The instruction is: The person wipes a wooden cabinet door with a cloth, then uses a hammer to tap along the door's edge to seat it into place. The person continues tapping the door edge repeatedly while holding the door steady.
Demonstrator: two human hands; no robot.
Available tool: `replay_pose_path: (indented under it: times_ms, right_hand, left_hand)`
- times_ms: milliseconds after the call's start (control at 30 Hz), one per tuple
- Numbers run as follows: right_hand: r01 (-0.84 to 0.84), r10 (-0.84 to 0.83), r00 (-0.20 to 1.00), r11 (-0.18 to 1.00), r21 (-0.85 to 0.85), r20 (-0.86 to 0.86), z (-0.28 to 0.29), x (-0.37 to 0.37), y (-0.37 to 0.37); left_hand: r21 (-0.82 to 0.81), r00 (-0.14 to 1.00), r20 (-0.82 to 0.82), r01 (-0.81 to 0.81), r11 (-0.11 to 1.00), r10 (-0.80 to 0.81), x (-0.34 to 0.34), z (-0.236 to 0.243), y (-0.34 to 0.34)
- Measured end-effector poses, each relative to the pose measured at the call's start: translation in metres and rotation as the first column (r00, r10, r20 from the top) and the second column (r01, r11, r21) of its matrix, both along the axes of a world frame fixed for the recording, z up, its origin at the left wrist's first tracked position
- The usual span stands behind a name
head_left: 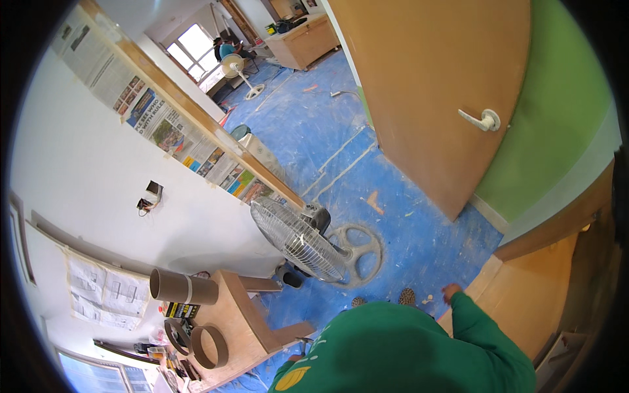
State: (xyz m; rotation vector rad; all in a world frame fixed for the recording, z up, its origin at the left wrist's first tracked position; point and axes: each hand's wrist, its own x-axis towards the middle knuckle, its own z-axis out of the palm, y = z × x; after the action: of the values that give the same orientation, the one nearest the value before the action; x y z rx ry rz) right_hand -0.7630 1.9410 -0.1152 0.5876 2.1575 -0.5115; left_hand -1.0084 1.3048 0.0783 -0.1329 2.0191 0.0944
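Head view: right hand (pixel 451 290) at lower right, fingers blurred, grip cannot be told, reaching to the top edge of a light wooden panel (pixel 524 308) just beneath it. Panel runs up-right toward the door (pixel 426 98). Left hand unseen. Floor fan (pixel 298 239) stands well left.

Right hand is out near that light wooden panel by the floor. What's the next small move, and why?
Probably lower the right hand the last bit onto the top edge of the wooden panel. It is stretched out in its green sleeve just short of that edge, whether touching is unclear, and looks empty. The left hand is out of view, and the standing fan sits apart on the blue floor covering.
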Motion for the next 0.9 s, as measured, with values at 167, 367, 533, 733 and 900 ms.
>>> replay_pose_path:
  times_ms: [167, 367, 533, 733, 900]
  right_hand:
    - [0.479, -0.448, 0.878, 0.823, -0.305, 0.171, 0.021, 0.002, -0.028]
    - [0.332, -0.346, 0.923, 0.937, -0.105, -0.169, 0.017, -0.004, 0.05]
    - [0.088, -0.027, 0.949, 0.979, 0.183, -0.315, 0.006, -0.021, 0.095]
    - [0.576, -0.599, 0.8, 0.784, -0.231, -0.042, 0.068, -0.08, 0.038]
    - [0.207, -0.198, 0.978, 0.894, -0.398, 0.062, 0.104, -0.129, -0.018]
  left_hand:
    - [0.002, 1.0, 0.026, -0.009, 1.0, 0.009, 0.012, -0.002, 0.004]
    - [0.023, 0.998, 0.019, -0.063, 0.998, 0.062, 0.025, 0.001, 0.003]
    - [0.021, 0.961, -0.028, -0.275, 0.961, 0.276, 0.064, -0.008, -0.018]
    - [-0.026, 0.77, -0.104, -0.635, 0.772, 0.629, 0.148, -0.047, -0.056]
    - [-0.189, 0.852, -0.188, -0.52, 0.833, 0.489, 0.227, -0.066, -0.08]
